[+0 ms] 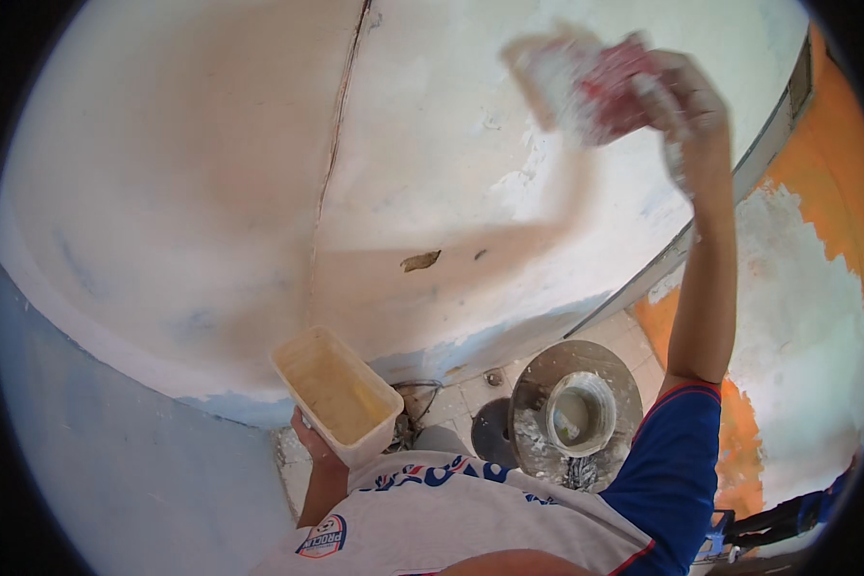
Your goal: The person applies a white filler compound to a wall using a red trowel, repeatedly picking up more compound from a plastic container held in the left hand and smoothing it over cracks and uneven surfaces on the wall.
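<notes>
My right hand (686,96) is raised at the upper right, its fingers closed around a red, flat, scraper-like piece (616,88) smeared with white paste. Motion blurs the piece, so its exact kind is unclear; it is close to the pale wall (230,163), where its shadow falls. White paste coats my fingers and wrist. Low on the left, my left hand (314,440) grips a cream rectangular plastic tub (372,437) by its side and underside. The tub is tilted, with its mouth facing up and a little yellowish residue inside.
A round, paste-spattered stand (535,379) near my right side bears a white bucket (605,422). A dark crack (334,144) runs down the wall, with a chipped patch (420,260) beside it. Peeling orange paint (835,144) covers part of the right wall. Pale tiles (448,408) form the floor.
</notes>
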Available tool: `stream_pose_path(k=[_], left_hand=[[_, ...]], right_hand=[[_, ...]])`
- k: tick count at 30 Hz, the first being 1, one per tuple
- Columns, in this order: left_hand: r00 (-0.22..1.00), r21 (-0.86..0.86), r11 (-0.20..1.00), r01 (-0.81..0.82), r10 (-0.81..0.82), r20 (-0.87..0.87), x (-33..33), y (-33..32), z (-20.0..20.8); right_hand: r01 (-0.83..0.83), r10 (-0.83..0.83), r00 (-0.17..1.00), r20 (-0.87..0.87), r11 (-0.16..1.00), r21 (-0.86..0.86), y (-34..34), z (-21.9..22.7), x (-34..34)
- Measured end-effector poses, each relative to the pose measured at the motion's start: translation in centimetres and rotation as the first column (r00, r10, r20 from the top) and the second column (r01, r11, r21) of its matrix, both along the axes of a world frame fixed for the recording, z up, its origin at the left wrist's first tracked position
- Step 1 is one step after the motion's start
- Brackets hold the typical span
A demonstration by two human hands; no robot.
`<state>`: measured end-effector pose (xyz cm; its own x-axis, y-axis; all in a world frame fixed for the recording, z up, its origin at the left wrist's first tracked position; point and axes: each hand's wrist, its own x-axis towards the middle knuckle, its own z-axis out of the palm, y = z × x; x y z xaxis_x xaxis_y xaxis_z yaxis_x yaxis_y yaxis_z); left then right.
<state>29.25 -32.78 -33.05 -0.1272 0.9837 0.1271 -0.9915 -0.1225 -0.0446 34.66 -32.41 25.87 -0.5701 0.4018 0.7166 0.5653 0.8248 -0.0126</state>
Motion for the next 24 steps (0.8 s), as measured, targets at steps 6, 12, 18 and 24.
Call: stream_pose_path(k=[6, 12, 18, 24], left_hand=[[0.987, -0.268, 0.960, 0.077, -0.034, 0.160, -4.3, -2.5, 4.6], [0.995, -0.002, 0.999, -0.041, 0.040, -0.087, -3.7, -1.0, -1.7], [1.000, 0.015, 1.000, 0.011, -0.011, 0.011, -3.6, 0.0, -0.9], [1.000, 0.110, 0.994, 0.023, -0.024, 0.007, -4.3, 0.1, -1.3]], right_hand=[[0.187, -0.185, 0.981, -0.056, 0.833, 0.520, 1.2, 0.3, -1.9], [0.204, -0.283, 0.941, 0.183, 0.910, 0.362, 0.6, -0.3, -1.7], [0.082, -0.062, 0.996, -0.062, 0.901, 0.425, -0.7, 2.9, -2.7], [0.206, -0.396, 0.907, 0.142, 0.712, 0.671, 0.4, -0.3, -3.8]])
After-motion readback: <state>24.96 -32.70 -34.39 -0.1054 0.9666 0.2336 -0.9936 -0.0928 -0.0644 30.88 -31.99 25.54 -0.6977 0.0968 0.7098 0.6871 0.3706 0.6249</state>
